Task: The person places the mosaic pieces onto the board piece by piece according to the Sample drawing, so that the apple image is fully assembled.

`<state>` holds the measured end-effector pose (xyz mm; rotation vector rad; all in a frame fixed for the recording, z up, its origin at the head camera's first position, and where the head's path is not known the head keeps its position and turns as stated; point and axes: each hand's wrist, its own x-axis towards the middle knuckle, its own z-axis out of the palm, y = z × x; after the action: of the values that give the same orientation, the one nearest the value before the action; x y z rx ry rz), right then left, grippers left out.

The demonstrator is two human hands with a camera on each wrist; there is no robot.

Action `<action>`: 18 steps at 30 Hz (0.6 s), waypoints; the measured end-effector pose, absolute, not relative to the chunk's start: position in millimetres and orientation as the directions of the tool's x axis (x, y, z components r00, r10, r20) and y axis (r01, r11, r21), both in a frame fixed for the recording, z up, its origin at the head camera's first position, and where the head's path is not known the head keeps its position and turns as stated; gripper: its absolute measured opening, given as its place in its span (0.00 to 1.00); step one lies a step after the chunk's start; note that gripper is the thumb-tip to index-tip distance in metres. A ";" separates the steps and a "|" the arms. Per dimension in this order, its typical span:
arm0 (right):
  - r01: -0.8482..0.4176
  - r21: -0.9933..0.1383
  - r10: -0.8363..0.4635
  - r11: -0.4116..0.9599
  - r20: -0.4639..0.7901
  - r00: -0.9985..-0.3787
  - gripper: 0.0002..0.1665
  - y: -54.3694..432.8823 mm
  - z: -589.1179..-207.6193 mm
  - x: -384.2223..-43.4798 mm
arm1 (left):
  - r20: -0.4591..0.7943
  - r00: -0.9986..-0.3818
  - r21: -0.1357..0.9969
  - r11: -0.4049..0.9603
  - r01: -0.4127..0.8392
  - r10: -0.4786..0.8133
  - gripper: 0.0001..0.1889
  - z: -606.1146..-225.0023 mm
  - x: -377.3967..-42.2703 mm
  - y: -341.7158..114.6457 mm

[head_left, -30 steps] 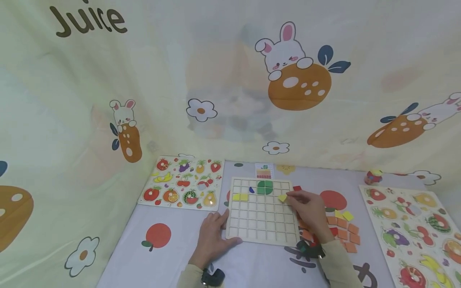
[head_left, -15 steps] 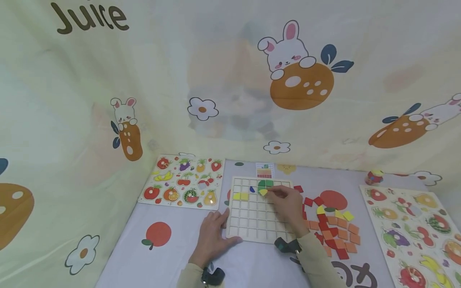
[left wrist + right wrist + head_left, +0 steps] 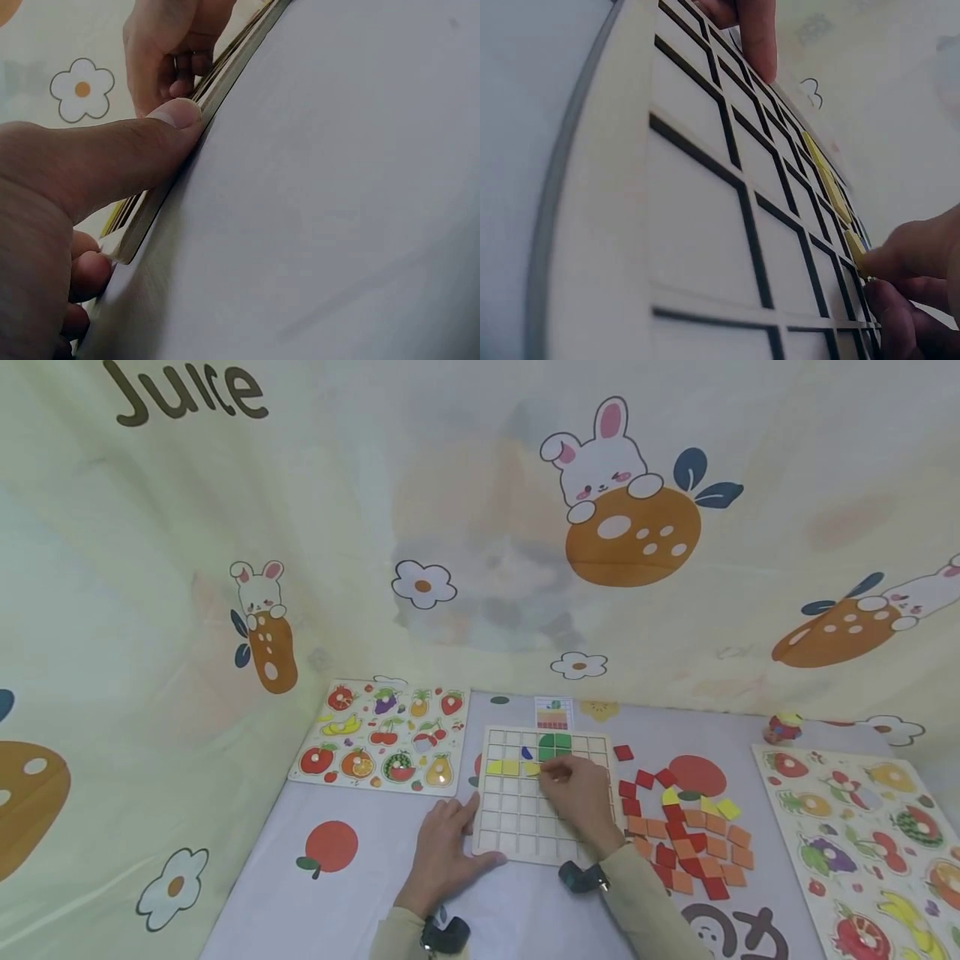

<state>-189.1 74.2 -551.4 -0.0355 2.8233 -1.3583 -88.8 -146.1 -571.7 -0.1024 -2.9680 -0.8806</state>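
Observation:
A pale wooden grid board lies flat on the table. My right hand pinches a yellow tile between thumb and fingers, at a cell in the third row; its fingertips partly hide the tile. Just left of it in that row sit two yellow tiles. Above them are a small blue piece and several green tiles forming a rounded shape. My left hand rests at the board's front left corner, its straight thumb along the front edge and a finger touching the left edge.
Loose red and orange tiles and a few yellow ones lie right of the board. A small pattern card is behind it. Fruit puzzle boards stand left and right. A small figurine sits at the back right.
My right hand has carried the yellow tile leftward across the board, from its right side to beside the two yellow tiles. My left hand has stayed at the corner.

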 end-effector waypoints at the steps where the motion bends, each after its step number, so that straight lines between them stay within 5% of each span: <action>1: -0.007 -0.780 -0.024 0.625 -0.010 -1.000 0.12 74.0 -550.6 -189.0 | 0.061 -0.997 0.542 0.837 0.076 0.051 0.52 -571.9 -89.1 -146.0; 18: -0.010 -0.711 -0.056 0.703 -0.042 -0.998 0.09 67.2 -551.3 -194.5 | 0.061 -0.997 0.546 0.834 0.076 0.051 0.52 -571.1 -89.6 -146.3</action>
<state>-194.5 67.2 -551.3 -0.0545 2.8439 -1.1860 -89.6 -146.3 -571.1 -0.1031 -2.9667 -0.8864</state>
